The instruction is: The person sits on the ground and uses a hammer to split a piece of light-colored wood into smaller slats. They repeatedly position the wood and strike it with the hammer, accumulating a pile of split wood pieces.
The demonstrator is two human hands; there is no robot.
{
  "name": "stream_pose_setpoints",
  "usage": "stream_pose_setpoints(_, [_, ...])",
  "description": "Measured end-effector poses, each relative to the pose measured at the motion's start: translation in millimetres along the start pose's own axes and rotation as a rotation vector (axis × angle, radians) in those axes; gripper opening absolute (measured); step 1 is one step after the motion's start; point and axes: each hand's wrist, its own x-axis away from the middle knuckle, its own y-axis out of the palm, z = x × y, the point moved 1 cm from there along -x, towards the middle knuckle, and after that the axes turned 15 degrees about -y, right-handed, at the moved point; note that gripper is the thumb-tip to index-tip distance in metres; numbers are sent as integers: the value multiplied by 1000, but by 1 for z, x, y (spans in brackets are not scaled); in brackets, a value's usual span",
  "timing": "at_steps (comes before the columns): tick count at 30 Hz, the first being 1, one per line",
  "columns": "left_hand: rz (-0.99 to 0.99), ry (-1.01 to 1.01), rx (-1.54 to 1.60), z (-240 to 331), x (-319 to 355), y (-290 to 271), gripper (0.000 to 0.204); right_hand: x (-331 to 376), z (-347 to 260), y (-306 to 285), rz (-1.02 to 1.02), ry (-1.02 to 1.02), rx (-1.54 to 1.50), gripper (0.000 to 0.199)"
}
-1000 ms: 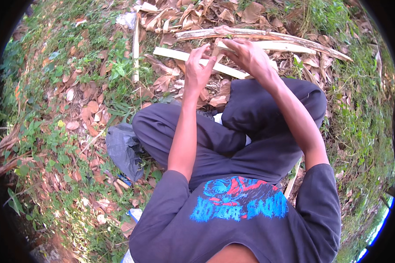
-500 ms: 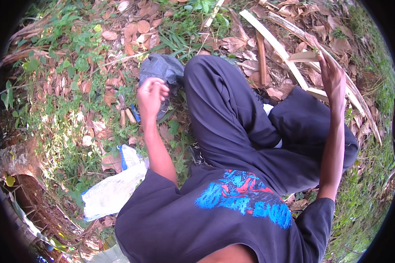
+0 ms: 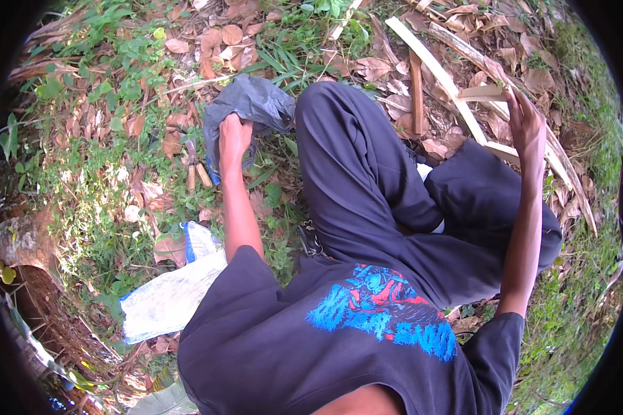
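Observation:
My left hand (image 3: pixel 234 135) is at a crumpled dark grey plastic bag (image 3: pixel 259 97), its fingers reaching into the folds and hidden there. The bag lies on the ground against my left knee. Out to the right, my right hand (image 3: pixel 528 124) is closed at the end of a short pale wooden strip (image 3: pixel 479 93). That strip crosses a longer pale strip (image 3: pixel 429 62) lying on the leaves. Close to the bag, hand tools with wooden handles (image 3: pixel 197 176) rest in the grass, partly covered.
A white sack with blue edges (image 3: pixel 173 294) lies to my left. Long split wood pieces (image 3: pixel 567 169) spread on the right, and a brown stick (image 3: pixel 416 93) lies beyond my legs. A log (image 3: pixel 24 242) sits at the far left. Dry leaves and grass cover the ground.
My left hand has moved forward from above the near side of the bag into its folds, and the bag has spread leftward. My right hand stays almost where it was with the strip.

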Motion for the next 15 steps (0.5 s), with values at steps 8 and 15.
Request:
stream_pose_setpoints(8, [-659, -173, -325, -67, -102, 80, 35, -7, -22, -8, 35, 103, -102, 35])
stream_pose_setpoints(15, [-625, -271, -403, -56, -99, 88, 33, -4, -13, -6, 148, -38, -52, 36])
